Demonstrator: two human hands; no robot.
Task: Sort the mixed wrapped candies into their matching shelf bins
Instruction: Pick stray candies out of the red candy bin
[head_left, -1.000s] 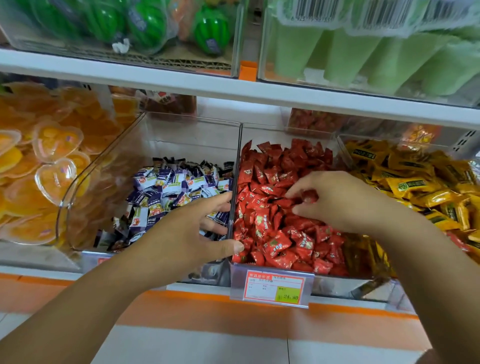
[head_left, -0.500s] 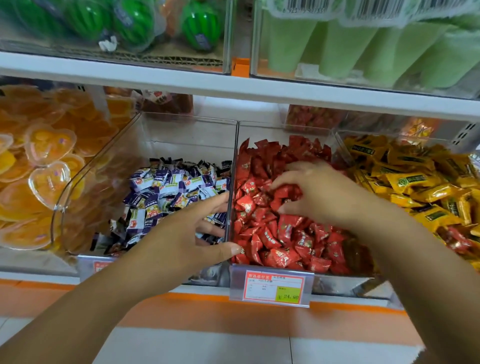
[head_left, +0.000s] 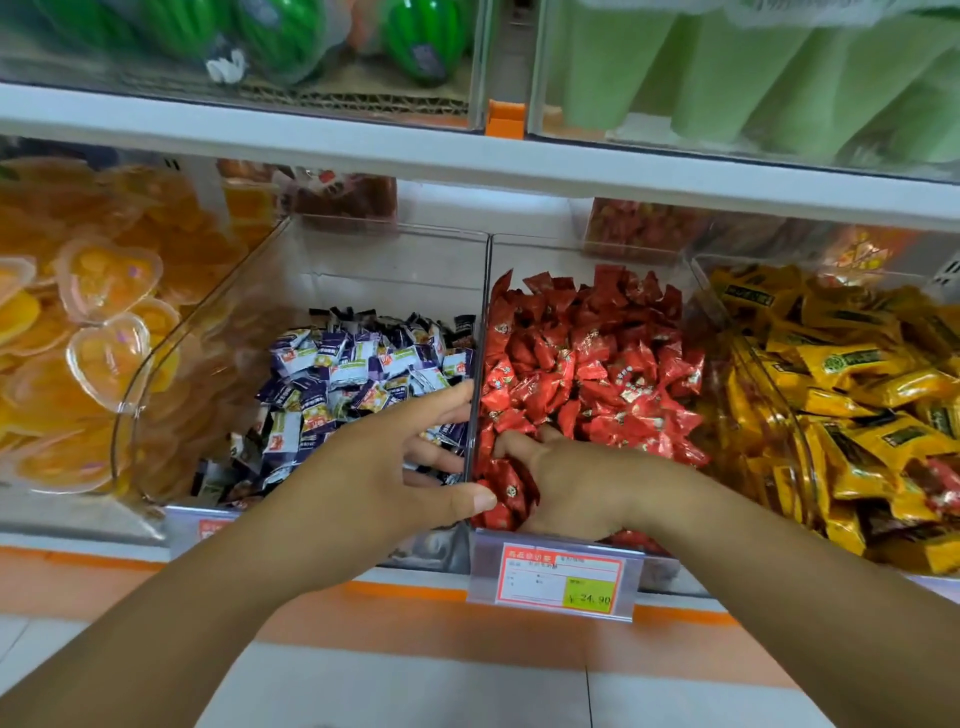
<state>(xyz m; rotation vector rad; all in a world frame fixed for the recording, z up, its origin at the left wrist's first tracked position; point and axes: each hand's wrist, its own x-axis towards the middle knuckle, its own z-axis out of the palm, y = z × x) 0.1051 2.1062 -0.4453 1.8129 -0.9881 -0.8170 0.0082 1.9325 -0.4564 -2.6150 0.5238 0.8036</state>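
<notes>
Six o'clock: white floor tiles (head_left: 415, 691), orange stripe (head_left: 441, 629). Left hand (head_left: 374, 467) straddling clear plastic bin divider (head_left: 480, 312), fingers straight; right hand (head_left: 582, 488) buried in red wrapped candies (head_left: 597, 353), grip impossible to tell.

The right hand (head_left: 576, 486) has slid down from the middle of the red candies (head_left: 597, 364) to the pile's front edge, its fingers now buried among the wrappers.

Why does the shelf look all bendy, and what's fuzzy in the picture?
Head view: the wide lens tilts and bows the white shelf edge and stretches the corners. Head view: the green packs up top are smeared, and the price tag has print too soft to read. Head view: the light is soft and even, with no hard shadows.
</notes>
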